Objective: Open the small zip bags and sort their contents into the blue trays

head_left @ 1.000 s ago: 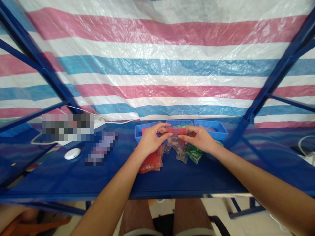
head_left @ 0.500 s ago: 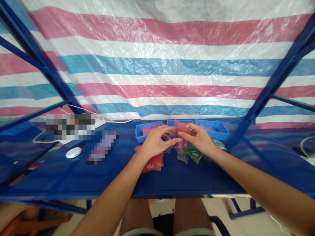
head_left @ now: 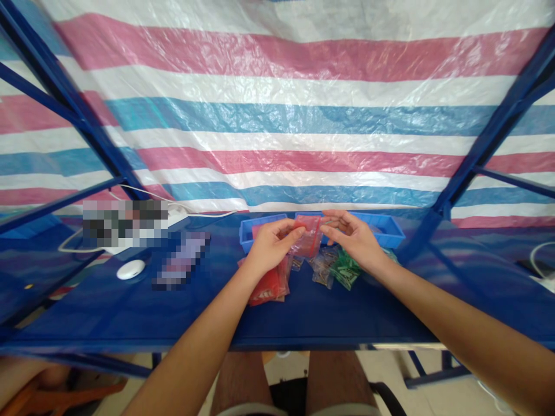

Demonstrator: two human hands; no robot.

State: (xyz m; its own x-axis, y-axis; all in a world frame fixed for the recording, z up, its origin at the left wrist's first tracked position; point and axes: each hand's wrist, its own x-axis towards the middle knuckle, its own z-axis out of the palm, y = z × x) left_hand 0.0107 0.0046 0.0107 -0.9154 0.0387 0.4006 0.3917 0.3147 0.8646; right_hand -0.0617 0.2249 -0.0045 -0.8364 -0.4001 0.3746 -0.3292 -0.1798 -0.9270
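A small red translucent zip bag (head_left: 307, 240) is held up over the table, its darker zip line facing right. My left hand (head_left: 274, 240) pinches its left side between thumb and fingers. At the bag's right edge, the thumb and fingertips of my right hand (head_left: 349, 234) close on it near the zip line. Below my left wrist lies a pile of red bags (head_left: 267, 286). Clear bags with small metal-looking pieces (head_left: 323, 270) and green bags (head_left: 346, 269) lie under and beside my right hand.
Blue trays stand along the back: a left tray (head_left: 245, 231), a middle one partly hidden by my hands, and a right tray (head_left: 390, 230). To the left are a white oval object (head_left: 130, 269), a blurred-out phone-like shape (head_left: 182, 260) and white cables (head_left: 69, 249).
The red bag has turned from narrow and upright to flat and spread, and now sits lower. My left hand has come onto its left side; my right hand has shifted slightly right.
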